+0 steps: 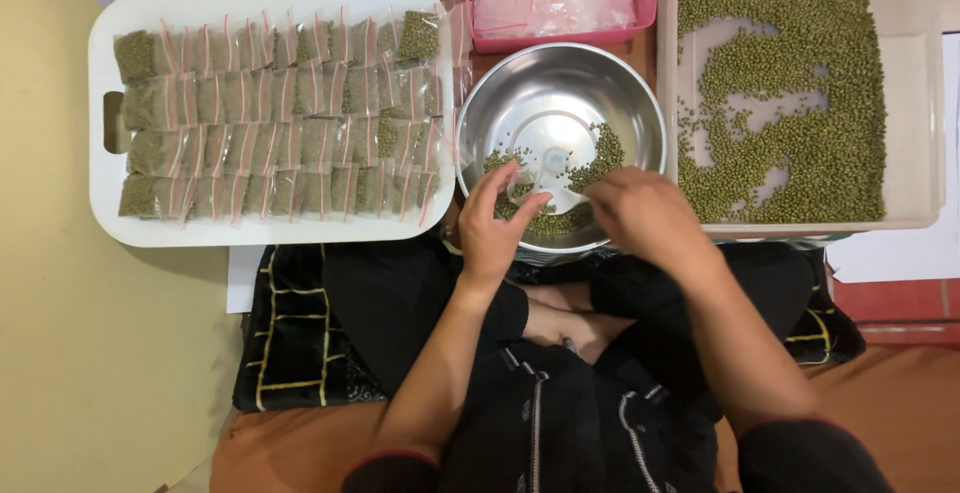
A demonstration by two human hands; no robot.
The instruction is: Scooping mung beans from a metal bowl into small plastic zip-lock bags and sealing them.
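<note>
1. Two hands work over the near rim of a steel bowl. The left hand pinches a small clear plastic bag between thumb and fingers, so it is closed on the bag; the right hand meets it from the other side, fingers curled toward the bag's mouth, though whether they grip it I cannot tell.
2. Just beyond the fingertips, green beans lie scattered in the bowl.
3. The bag looks feather-light, limp and slick; it would likely crumple if squeezed mid-body, so the stiffer top edge by the seal seems the best place to hold it.
4. Left of the left hand sits a white tray of filled packets in rows.
5. Right of the right hand stands a clear tub of loose beans; beyond both hands, a pink basket holds empty bags.
</note>
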